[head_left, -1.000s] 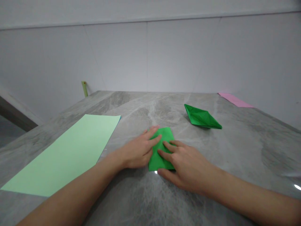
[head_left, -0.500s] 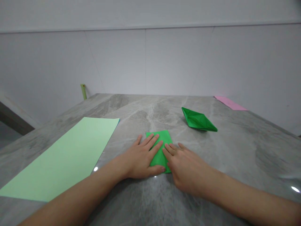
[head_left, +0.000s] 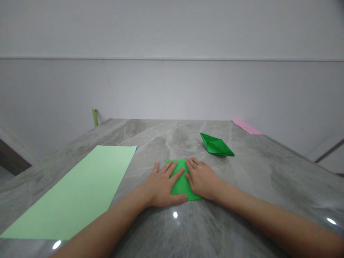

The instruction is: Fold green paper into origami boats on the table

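- Green paper (head_left: 182,184), a small folded piece, lies flat on the grey marbled tabletop (head_left: 150,138), in front of the person and between the two hands, which cover much of its left and right sides.
- Left hand (head_left: 164,189): spread flat, fingers splayed and grasping nothing; several fingers rest across the paper's left part, and the thumb stretches along its near edge.
- Right hand (head_left: 203,180): palm down over the paper's right side, fingers close together and pointing toward its far edge, thumb resting on the green surface; it presses rather than grips.
- Folded green boat shape (head_left: 217,146): beyond the right hand and to its right, apart from both hands, darker than the flat piece.
- Pale green sheet (head_left: 80,190): large, to the left on the tabletop, its near right part hidden by the left forearm (head_left: 118,218).
- Pink paper (head_left: 247,127): at the far right edge of the tabletop, near the white wall (head_left: 129,89).
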The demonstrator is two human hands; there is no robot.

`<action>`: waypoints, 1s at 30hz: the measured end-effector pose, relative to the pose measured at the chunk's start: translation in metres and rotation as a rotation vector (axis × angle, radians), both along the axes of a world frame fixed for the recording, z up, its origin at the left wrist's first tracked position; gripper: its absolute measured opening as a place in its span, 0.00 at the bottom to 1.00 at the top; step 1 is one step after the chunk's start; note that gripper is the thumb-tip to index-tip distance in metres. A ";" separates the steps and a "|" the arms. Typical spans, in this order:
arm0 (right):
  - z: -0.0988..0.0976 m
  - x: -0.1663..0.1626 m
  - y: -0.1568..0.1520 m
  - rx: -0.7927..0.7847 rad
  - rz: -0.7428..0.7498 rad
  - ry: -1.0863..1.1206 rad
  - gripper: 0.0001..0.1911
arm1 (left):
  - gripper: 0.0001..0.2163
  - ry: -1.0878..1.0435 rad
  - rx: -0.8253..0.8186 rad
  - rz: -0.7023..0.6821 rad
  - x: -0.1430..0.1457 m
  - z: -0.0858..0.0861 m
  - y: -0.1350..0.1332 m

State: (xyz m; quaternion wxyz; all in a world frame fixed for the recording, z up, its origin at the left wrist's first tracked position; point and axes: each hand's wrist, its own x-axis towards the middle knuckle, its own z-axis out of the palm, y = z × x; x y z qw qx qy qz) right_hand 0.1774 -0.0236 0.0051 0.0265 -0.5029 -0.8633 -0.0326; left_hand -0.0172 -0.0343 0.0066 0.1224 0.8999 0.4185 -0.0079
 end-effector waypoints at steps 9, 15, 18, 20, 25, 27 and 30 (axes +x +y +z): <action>-0.009 -0.003 0.001 0.073 -0.006 -0.005 0.27 | 0.37 -0.025 0.020 0.029 -0.002 -0.003 0.000; -0.015 -0.002 -0.003 0.087 -0.026 0.035 0.26 | 0.27 0.002 0.090 0.155 0.024 -0.010 0.004; -0.015 0.000 -0.002 0.078 -0.008 0.034 0.26 | 0.27 -0.029 0.202 0.211 0.048 -0.014 0.002; -0.016 0.000 -0.001 0.074 0.004 0.040 0.27 | 0.27 -0.041 0.206 0.162 0.056 -0.016 0.001; -0.015 0.000 -0.004 0.065 -0.020 0.066 0.27 | 0.29 -0.059 0.192 0.072 0.050 -0.020 0.006; -0.016 -0.001 -0.005 0.058 -0.045 0.087 0.27 | 0.29 -0.065 0.199 0.082 0.047 -0.022 0.007; -0.018 0.000 -0.005 0.065 -0.064 0.115 0.27 | 0.29 -0.079 0.201 0.087 0.047 -0.026 0.008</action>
